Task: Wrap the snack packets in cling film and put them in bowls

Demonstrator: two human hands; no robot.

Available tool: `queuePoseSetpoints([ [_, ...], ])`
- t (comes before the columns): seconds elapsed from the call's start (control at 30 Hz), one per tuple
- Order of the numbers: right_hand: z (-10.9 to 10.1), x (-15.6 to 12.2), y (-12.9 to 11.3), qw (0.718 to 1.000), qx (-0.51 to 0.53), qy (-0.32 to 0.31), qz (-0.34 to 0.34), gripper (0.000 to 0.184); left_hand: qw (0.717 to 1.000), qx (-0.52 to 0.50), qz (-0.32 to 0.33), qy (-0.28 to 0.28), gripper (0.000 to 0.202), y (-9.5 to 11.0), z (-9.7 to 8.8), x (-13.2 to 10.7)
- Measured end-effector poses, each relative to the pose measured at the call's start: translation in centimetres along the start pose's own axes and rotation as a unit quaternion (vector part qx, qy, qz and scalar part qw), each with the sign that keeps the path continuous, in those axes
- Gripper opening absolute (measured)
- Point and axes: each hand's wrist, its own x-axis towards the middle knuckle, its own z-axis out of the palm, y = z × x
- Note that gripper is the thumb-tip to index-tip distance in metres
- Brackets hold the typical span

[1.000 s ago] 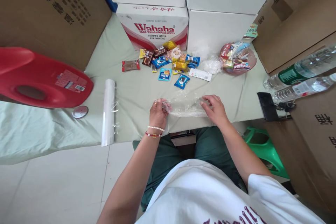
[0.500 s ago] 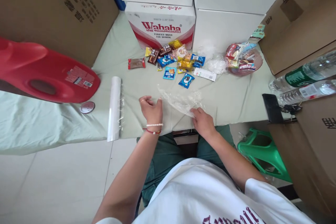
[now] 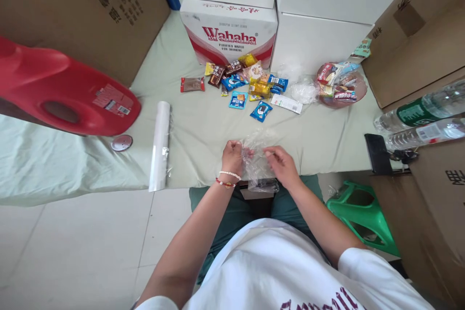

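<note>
A thin, crumpled clear plastic bag [image 3: 258,162] spans the space between my hands at the table's front edge, its lower end hanging over the edge. My left hand [image 3: 232,155] is closed on the bag's left side, with beaded bracelets at the wrist. On the other side, my right hand [image 3: 280,162] pinches the plastic with curled fingers. To the left lies a roll of clear plastic bags [image 3: 160,147], a loose end of film along its right side. Beyond my hands, several wrapped snacks [image 3: 238,100] are spread before the Wahaha carton [image 3: 232,31].
A pinkish bowl [image 3: 358,94] of snacks stands back right, beside crumpled clear plastic [image 3: 303,92]. Bottles [image 3: 421,111] and a phone [image 3: 378,152] lie at the right. A red jug [image 3: 83,101] and a round lid [image 3: 121,143] are at the left; a green stool [image 3: 363,218] stands below.
My left hand has moved right and closed on the plastic bag. The bag is now bunched between both hands and drawn toward me. The view has shifted slightly.
</note>
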Motion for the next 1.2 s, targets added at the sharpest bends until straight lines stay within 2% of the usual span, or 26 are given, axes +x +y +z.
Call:
queuePoseSetpoints([
  [0.07,-0.9,1.4,0.9,0.995,0.018,0.082,0.062,0.043,1.0,0.005,0.003,0.005,0.018,0.2,0.2,-0.1],
  [0.1,-1.2,2.0,1.2,0.991,0.024,0.1,0.085,0.054,1.0,0.006,0.006,0.004,0.018,0.2,0.4,-0.2],
  [0.17,-1.2,3.1,1.3,0.989,0.048,0.08,0.114,0.075,1.0,0.001,0.008,-0.006,0.02,0.1,0.8,-0.5],
  [0.2,-1.0,3.5,1.2,0.989,0.069,0.056,0.12,0.077,1.0,0.001,0.009,-0.015,0.023,0.0,1.1,-0.6],
  [0.23,-0.7,3.8,1.0,0.988,0.091,0.031,0.12,0.071,1.0,0.007,0.012,-0.024,0.027,-0.2,1.2,-0.7],
  [0.3,-0.1,4.2,0.6,0.985,0.131,0.004,0.11,0.047,0.998,0.03,0.029,-0.036,0.039,-0.4,1.2,-0.9],
  [0.37,0.3,4.3,0.1,0.98,0.167,0.012,0.111,0.032,0.988,0.109,0.105,-0.028,0.065,-0.5,0.7,-1.1],
  [0.43,0.5,4.5,-0.2,0.968,0.21,0.027,0.132,0.031,0.944,0.238,0.229,0.006,0.088,-0.4,-0.1,-1.5],
  [0.47,0.4,4.5,-0.3,0.961,0.232,0.03,0.147,0.032,0.904,0.313,0.292,0.019,0.086,-0.3,-0.4,-1.7],
  [0.53,0.4,4.6,-0.4,0.95,0.259,0.035,0.171,0.034,0.818,0.444,0.365,0.004,0.058,-0.1,-0.9,-2.3],
  [0.6,0.4,4.6,-0.4,0.947,0.262,0.044,0.179,0.036,0.748,0.549,0.37,-0.047,0.033,0.0,-0.9,-2.9],
  [0.67,0.4,4.6,-0.2,0.949,0.25,0.052,0.183,0.035,0.694,0.624,0.349,-0.085,0.034,0.2,-0.5,-3.2],
  [0.73,0.3,4.5,0.2,0.957,0.221,0.067,0.177,0.032,0.672,0.662,0.318,-0.095,0.039,0.3,-0.3,-3.0],
  [0.77,0.2,4.5,0.5,0.962,0.198,0.077,0.169,0.03,0.68,0.661,0.301,-0.101,0.036,0.4,-0.4,-2.7],
  [0.8,0.0,4.5,0.8,0.968,0.172,0.088,0.16,0.028,0.701,0.644,0.284,-0.113,0.029,0.6,-0.6,-2.2],
  [0.9,-0.6,4.6,1.6,0.976,0.119,0.109,0.145,0.026,0.809,0.503,0.253,-0.171,0.013,1.2,-2.1,-0.8],
  [0.97,-0.8,4.8,1.9,0.975,0.121,0.114,0.149,0.027,0.878,0.373,0.238,-0.182,0.012,1.8,-3.3,-0.2],
  [1.03,-0.7,5.0,2.0,0.973,0.133,0.116,0.15,0.029,0.939,0.243,0.195,-0.148,0.025,2.2,-4.2,-0.1],
  [1.1,-0.3,5.3,2.1,0.972,0.139,0.119,0.15,0.03,0.981,0.129,0.121,-0.077,0.035,2.5,-5.0,-0.3],
  [1.2,0.6,5.6,2.2,0.975,0.135,0.116,0.135,0.031,0.997,0.064,0.026,0.045,0.035,2.4,-6.7,-1.4],
])
